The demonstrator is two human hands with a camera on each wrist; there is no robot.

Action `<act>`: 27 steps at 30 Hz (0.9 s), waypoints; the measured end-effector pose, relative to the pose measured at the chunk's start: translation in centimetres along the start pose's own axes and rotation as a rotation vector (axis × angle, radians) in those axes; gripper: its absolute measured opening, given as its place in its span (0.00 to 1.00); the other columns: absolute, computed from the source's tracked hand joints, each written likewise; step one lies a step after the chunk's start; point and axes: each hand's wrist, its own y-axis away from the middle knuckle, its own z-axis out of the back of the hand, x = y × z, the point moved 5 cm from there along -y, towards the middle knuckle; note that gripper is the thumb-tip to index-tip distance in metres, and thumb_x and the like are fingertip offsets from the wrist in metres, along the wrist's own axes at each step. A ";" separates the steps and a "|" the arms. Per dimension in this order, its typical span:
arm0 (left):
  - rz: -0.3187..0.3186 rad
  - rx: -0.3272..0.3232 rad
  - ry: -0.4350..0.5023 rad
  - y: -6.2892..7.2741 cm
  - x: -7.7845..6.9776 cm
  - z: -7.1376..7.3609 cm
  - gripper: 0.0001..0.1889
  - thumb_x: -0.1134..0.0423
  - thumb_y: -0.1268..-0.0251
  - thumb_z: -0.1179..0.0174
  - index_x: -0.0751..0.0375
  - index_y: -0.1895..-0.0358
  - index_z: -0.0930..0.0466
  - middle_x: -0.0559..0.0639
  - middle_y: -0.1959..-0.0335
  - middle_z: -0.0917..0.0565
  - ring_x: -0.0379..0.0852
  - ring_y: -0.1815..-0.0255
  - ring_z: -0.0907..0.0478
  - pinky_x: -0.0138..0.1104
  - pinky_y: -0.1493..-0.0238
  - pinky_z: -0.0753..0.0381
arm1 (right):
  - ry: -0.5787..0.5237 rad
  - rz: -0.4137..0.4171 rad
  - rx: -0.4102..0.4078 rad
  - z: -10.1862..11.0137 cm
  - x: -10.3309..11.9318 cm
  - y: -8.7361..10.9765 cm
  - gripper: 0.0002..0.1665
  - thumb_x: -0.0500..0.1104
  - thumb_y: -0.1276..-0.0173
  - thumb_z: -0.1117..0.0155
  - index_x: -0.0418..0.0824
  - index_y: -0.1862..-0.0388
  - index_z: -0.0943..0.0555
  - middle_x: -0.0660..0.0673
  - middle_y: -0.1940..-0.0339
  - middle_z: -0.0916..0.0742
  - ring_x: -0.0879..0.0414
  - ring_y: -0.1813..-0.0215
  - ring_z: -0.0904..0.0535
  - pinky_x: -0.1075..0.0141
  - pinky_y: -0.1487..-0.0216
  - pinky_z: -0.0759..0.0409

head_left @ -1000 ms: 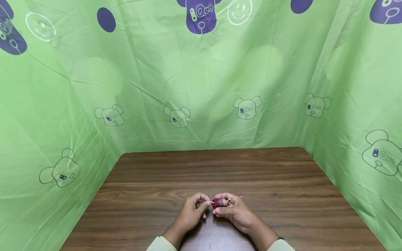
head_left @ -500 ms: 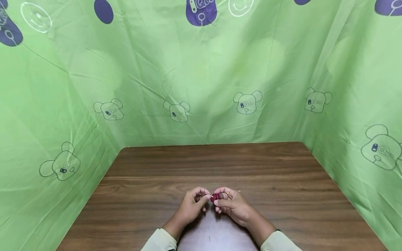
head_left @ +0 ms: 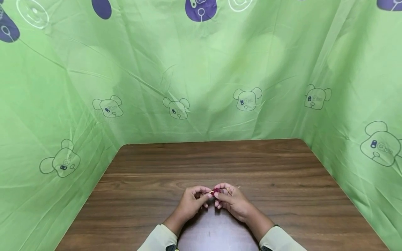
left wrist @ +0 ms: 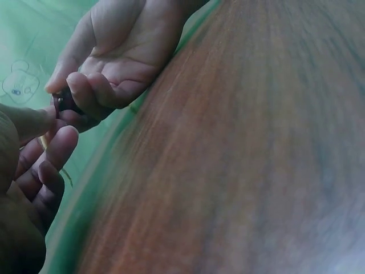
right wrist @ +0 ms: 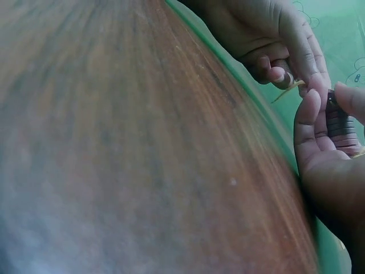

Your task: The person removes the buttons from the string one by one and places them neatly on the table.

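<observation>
Just above the front part of the table, my right hand (head_left: 237, 207) holds a small stack of round discs (right wrist: 341, 123) between thumb and fingers. The discs run from dark red to pale pink and lie face to face like a short roll. A yellow cord (right wrist: 288, 90) comes out at the dark end, and a yellow loop shows at the pale end. My left hand (head_left: 191, 202) pinches the cord close to the dark end disc. In the left wrist view its loose tail hangs below the left fingers. Both hands' fingertips nearly meet, partly covering the discs.
The brown wood-grain table (head_left: 267, 164) extends under and beyond both hands. A green cloth (head_left: 207, 69) with bear-face prints stands around its back and sides.
The left fingertips have come closer to the dark end of the stack, covering more of it. The right hand has turned the stack slightly. The head view has tipped downward.
</observation>
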 end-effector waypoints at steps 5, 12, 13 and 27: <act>-0.021 0.010 -0.024 0.0 0.2 -0.1 0.11 0.68 0.29 0.27 0.73 0.49 0.10 0.75 0.66 0.11 0.36 0.77 0.17 0.27 0.80 0.21 | 0.016 -0.009 0.005 0.1 -0.1 0.0 0.28 0.31 0.20 0.37 0.22 0.28 0.33 0.50 0.56 0.11 0.61 0.65 0.14 0.71 0.60 0.14; -0.053 0.000 -0.061 -0.1 0.1 0.0 0.11 0.67 0.30 0.26 0.69 0.49 0.09 0.69 0.63 0.08 0.38 0.74 0.17 0.24 0.75 0.21 | 0.046 0.013 0.010 0.2 -0.2 -0.2 0.17 0.31 0.20 0.36 0.29 0.36 0.25 0.50 0.57 0.11 0.61 0.63 0.15 0.71 0.58 0.14; -0.062 0.002 -0.068 -0.1 0.1 0.0 0.11 0.67 0.29 0.26 0.68 0.50 0.09 0.68 0.63 0.08 0.39 0.73 0.16 0.24 0.73 0.20 | 0.048 0.015 0.007 0.1 -0.2 -0.2 0.16 0.31 0.20 0.36 0.31 0.38 0.24 0.50 0.57 0.11 0.61 0.63 0.15 0.71 0.58 0.14; -0.076 -0.015 -0.112 -0.2 -0.1 -0.1 0.08 0.66 0.24 0.30 0.67 0.51 0.07 0.66 0.60 0.07 0.42 0.73 0.13 0.27 0.69 0.15 | 0.047 -0.007 -0.016 -0.1 0.2 0.0 0.16 0.30 0.23 0.35 0.31 0.39 0.25 0.50 0.56 0.12 0.60 0.65 0.17 0.71 0.63 0.16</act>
